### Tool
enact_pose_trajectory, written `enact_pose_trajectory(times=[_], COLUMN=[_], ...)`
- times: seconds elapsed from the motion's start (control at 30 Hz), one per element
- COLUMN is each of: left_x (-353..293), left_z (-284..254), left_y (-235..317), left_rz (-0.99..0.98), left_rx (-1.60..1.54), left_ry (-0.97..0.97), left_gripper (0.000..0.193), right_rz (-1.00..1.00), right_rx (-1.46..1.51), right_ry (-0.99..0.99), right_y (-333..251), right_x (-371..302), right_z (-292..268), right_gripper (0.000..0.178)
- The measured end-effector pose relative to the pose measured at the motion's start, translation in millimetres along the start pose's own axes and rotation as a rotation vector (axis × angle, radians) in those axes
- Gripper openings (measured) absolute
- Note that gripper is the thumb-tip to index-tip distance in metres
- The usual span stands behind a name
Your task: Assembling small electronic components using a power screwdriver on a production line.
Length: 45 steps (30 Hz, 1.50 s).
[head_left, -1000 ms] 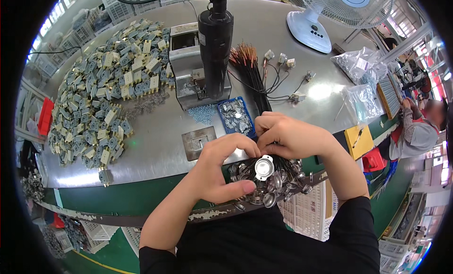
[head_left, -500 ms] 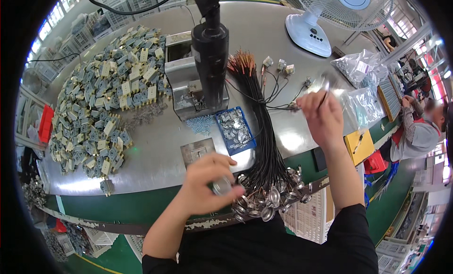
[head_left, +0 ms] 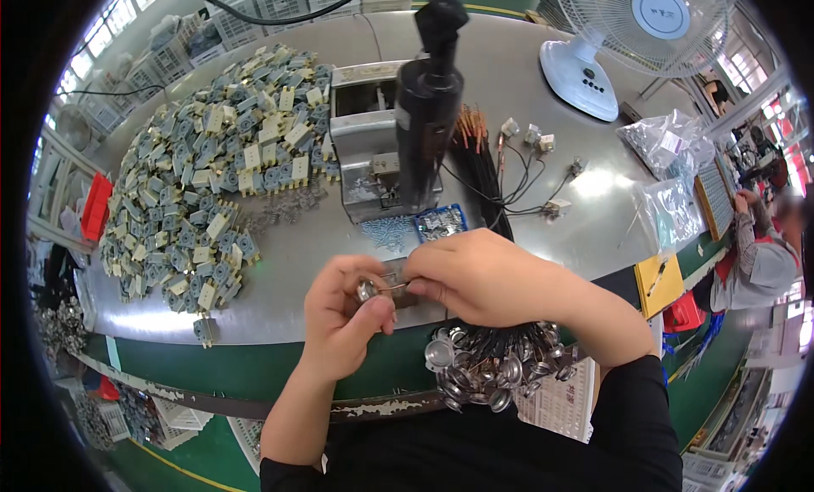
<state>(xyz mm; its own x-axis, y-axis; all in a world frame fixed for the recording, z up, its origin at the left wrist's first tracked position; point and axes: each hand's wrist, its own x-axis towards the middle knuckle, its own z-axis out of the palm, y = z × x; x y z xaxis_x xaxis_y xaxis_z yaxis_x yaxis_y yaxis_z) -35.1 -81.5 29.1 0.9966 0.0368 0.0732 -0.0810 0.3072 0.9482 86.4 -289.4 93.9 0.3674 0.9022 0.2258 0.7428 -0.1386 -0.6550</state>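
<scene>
Near the table's front edge, my left hand is closed around a small round metal cap. My right hand is closed beside it, fingertips pinching a thin wire-like piece that reaches toward the cap. Whether the two join is hidden by my fingers. Under my right forearm runs a bundle of black wires with copper-coloured far ends. Its near ends carry shiny round metal caps at the table edge. Past my hands, a blue tray of small metal pieces is partly covered by my right hand.
A large heap of grey and cream plastic parts covers the left of the table. Behind my hands stands a bench machine with a black cylinder. A white fan, plastic bags and a yellow notepad lie right; a co-worker sits beyond.
My right hand has come left and down from the table's right side to meet my left hand. The left hand keeps the metal cap. The view has shifted slightly left.
</scene>
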Motion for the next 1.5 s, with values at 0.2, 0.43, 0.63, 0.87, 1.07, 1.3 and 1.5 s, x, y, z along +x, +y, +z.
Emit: enact_pose_trajectory(times=[0.2, 0.43, 0.63, 0.87, 1.07, 1.3, 1.5], left_x=[4.1, 7.5, 18.0, 18.9, 11.3, 10.6, 9.0], left_z=[-17.1, -27.5, -31.5, -42.3, -31.6, -15.8, -12.5], left_y=[7.7, 11.5, 15.7, -0.3, -8.2, -3.9, -5.3], left_rz=[-0.073, -0.281, 0.424, 0.405, -0.09, -0.163, -0.184], left_rx=[-0.115, -0.259, 0.475, 0.31, -0.081, -0.22, -0.322], left_ry=[-0.087, -0.035, -0.246, -0.281, -0.183, -0.237, -0.243], left_gripper=[0.017, 0.016, 0.023, 0.023, 0.036, 0.033, 0.034], right_rz=[-0.003, -0.013, -0.04, -0.057, -0.19, -0.067, 0.054], right_rx=[-0.034, 0.152, 0.329, 0.264, -0.003, 0.382, 0.477], right_ry=[-0.064, 0.026, -0.054, -0.014, 0.145, 0.164, 0.145], right_y=[-8.2, 9.0, 14.4, 17.1, 17.1, 25.5, 20.4], right_x=[13.0, 5.2, 1.9, 5.3, 2.6, 0.6, 2.6], right_z=[15.7, 18.2, 10.4, 12.0, 16.1, 15.2, 12.7], right_gripper=[0.013, 0.011, 0.005, 0.008, 0.011, 0.007, 0.007])
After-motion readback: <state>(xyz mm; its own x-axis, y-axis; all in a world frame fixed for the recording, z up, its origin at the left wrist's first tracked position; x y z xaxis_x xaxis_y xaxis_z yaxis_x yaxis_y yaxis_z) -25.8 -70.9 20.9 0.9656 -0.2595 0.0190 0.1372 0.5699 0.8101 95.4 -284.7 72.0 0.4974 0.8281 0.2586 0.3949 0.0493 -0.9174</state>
